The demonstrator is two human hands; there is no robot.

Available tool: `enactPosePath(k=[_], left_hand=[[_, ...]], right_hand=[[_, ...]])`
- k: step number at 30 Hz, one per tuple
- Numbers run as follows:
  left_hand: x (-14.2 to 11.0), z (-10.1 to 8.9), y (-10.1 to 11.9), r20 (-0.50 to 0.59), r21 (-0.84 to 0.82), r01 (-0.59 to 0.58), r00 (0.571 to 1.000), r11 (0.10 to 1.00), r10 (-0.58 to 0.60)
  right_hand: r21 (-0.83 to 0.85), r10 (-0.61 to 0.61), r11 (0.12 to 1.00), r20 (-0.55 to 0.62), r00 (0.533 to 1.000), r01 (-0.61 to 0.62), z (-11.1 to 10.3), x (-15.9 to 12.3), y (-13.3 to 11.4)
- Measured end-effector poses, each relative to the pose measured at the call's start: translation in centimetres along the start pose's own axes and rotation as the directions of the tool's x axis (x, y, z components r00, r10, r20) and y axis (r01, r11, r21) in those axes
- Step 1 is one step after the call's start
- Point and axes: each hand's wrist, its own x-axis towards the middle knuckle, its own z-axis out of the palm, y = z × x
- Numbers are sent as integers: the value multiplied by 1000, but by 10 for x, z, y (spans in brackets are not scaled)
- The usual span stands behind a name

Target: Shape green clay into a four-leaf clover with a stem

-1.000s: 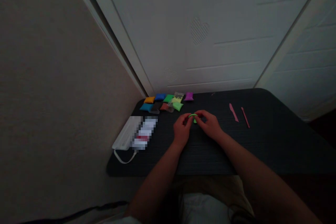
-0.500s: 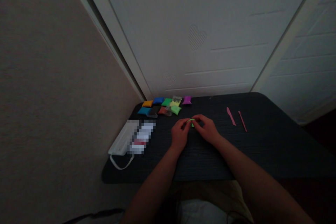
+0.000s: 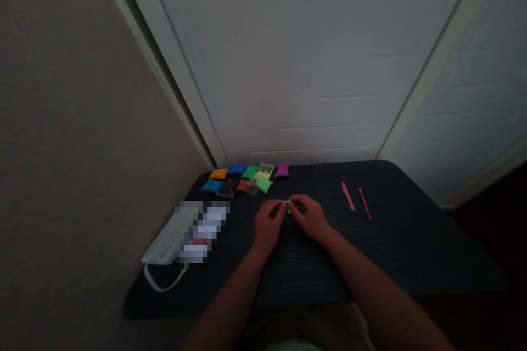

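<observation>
Head view has swung: tabletop (image 3: 403, 252) sits lower and further left, hands unmoved against it. I have left hand (image 3: 267, 225) and right hand (image 3: 309, 216) both pinching the green piece (image 3: 289, 203), nearer than the purple packet (image 3: 282, 170); fingerwork in place, I judge.

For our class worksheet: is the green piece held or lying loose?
Held: the left hand and right hand both pinch the green piece; its full shape is hidden.

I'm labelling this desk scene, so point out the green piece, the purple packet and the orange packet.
Green piece (image 3: 289, 202): head view, on its visible upper part.
Purple packet (image 3: 282, 169): head view, middle of its face.
Orange packet (image 3: 219, 174): head view, middle of its face.
</observation>
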Motion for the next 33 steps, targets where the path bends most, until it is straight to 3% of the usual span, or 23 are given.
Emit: enactPosePath(k=[7, 13, 19, 24, 33], left_hand=[[1, 0, -2, 23, -24, -6, 1000, 1000, 7], [-1, 1, -2, 18, -123, 81, 997, 989, -80], [-1, 1, -2, -88, -124, 133, 986, 983, -144], [-1, 0, -2, -79, -89, 107, 990, 990, -114], [-2, 2, -4, -63, -46, 76, 995, 996, -79]], right_hand=[[2, -12, 1000, -12, 1000, 12, 1, 0, 2], [24, -2, 1000, -27, 1000, 3, 3, 0, 2], [31, -5, 1000, -12, 1000, 5, 3, -1, 2], [-6, -52, 999, -60, 997, 52, 2, 1, 4], [-23, -80, 997, -35, 996, 79, 3, 2, 4]])
